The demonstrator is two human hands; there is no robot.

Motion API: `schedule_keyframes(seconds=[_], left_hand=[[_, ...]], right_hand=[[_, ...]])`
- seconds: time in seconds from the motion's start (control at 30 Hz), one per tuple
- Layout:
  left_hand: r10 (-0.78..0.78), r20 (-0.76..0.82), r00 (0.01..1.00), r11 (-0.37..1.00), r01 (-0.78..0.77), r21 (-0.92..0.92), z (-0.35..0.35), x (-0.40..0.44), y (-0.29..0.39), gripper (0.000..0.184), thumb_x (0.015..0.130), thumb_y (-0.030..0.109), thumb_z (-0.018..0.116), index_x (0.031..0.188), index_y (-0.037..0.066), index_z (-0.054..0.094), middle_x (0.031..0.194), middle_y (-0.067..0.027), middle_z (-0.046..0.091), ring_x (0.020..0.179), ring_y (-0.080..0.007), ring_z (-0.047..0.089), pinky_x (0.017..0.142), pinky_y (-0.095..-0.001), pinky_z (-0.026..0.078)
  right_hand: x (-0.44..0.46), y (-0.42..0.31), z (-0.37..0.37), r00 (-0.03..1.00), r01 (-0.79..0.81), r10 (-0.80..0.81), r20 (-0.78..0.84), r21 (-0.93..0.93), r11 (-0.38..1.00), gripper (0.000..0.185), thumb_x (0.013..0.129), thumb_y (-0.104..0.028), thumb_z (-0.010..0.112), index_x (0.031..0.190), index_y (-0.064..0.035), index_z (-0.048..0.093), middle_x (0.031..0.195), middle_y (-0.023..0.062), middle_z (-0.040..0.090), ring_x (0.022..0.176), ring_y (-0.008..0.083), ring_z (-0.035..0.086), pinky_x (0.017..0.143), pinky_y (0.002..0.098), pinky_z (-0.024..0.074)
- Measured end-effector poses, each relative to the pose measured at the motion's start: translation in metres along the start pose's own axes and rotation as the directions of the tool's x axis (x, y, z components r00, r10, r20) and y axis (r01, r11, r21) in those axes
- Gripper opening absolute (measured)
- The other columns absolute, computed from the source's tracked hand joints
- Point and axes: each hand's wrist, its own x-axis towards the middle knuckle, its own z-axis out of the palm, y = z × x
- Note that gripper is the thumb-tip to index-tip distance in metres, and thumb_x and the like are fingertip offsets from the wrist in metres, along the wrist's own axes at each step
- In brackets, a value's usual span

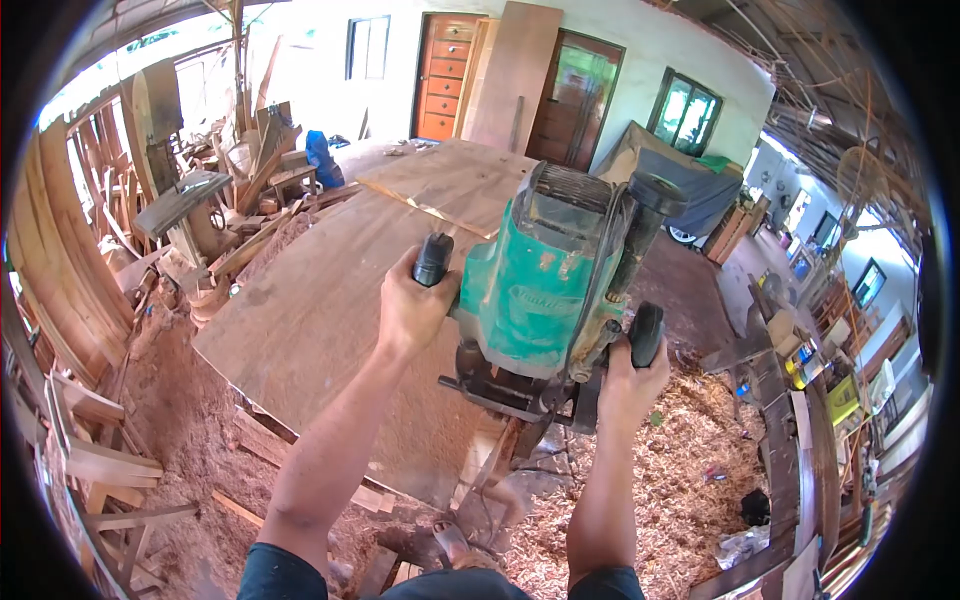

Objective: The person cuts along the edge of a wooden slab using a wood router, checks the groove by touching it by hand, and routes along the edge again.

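Green router is held between our two hands, over the right edge of the tabletop toward its near corner, though we cannot tell whether its base touches anything beneath. Our left hand has its fingers wrapped around the left black knob, and our right hand grips the right black knob. We see a thin wooden strip across the tabletop's far part, and wood shavings beyond its right edge.
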Motion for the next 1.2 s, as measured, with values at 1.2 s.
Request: schedule_keyframes(seconds=[1.2], left_hand=[[-0.382,0.236,0.894,0.623,0.437,-0.649,0.044,-0.137,-0.032,0.048,0.099,0.017,0.062,0.14,0.002,0.043,0.125,-0.0077,0.06,0.112,-0.0143,0.056,0.098,-0.0315,0.043]], right_hand=[[0.002,0.002,0.005,0.999,-0.02,0.015,0.034,0.158,0.987,0.017,0.085,-0.011,0.064,0.094,0.0018,0.058,0.066,0.0017,0.056,0.047,0.0091,0.05,0.042,0.025,0.0397]])
